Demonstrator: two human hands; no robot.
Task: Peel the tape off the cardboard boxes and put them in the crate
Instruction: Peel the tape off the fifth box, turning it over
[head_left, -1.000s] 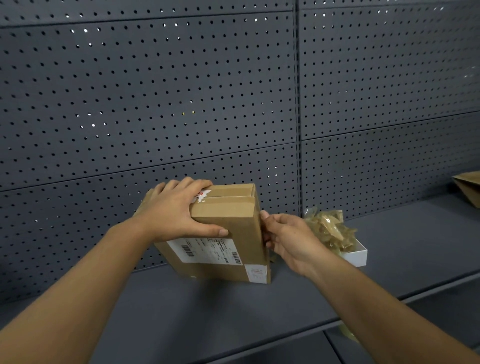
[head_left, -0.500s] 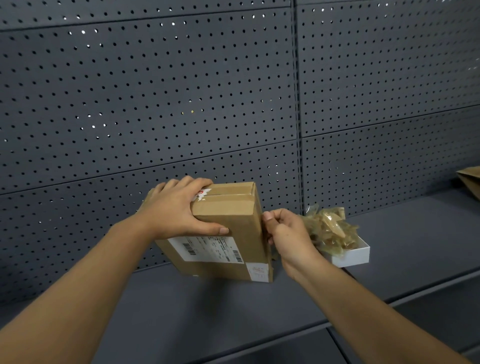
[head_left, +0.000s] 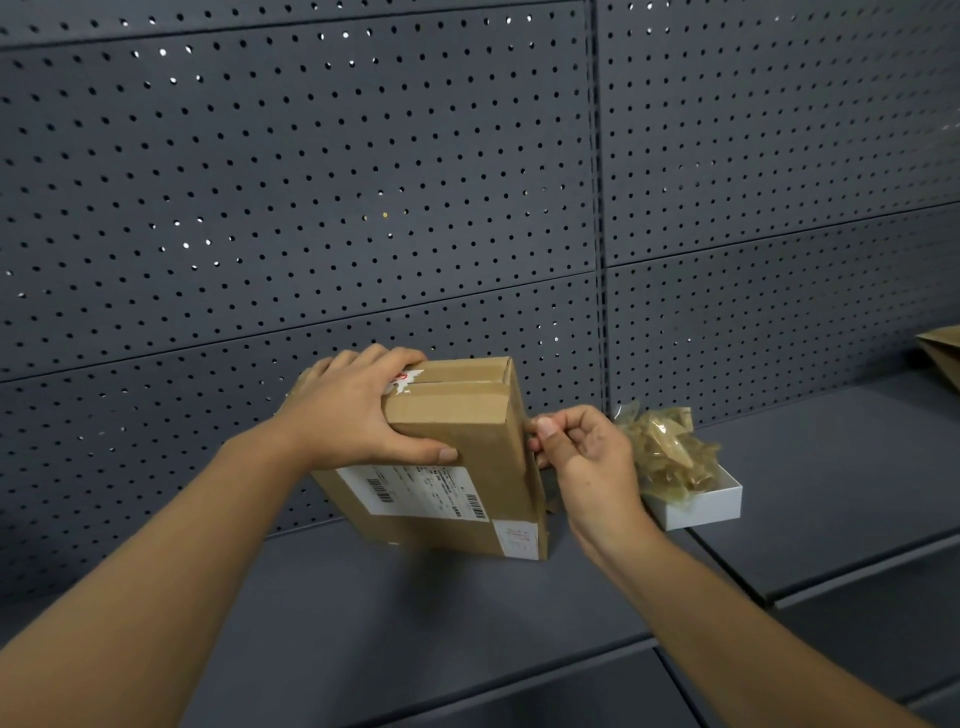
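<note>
A brown cardboard box (head_left: 467, 447) with a white shipping label stands tilted on its lower edge on the dark grey shelf (head_left: 415, 613). My left hand (head_left: 358, 410) grips its top left part, thumb across the front face. My right hand (head_left: 582, 457) is at the box's right side, thumb and fingers pinching at the tape along that edge. A loose bit of tape shows near the box's lower right corner. No crate is in view.
A small white tray (head_left: 701, 506) holding a heap of crumpled peeled tape (head_left: 665, 452) sits just right of my right hand. Another piece of cardboard (head_left: 943, 353) pokes in at the far right. A perforated grey panel (head_left: 363, 208) backs the shelf.
My right hand has curled its fingers and closed its thumb onto the box's right edge. The box and my left hand have stayed almost still.
</note>
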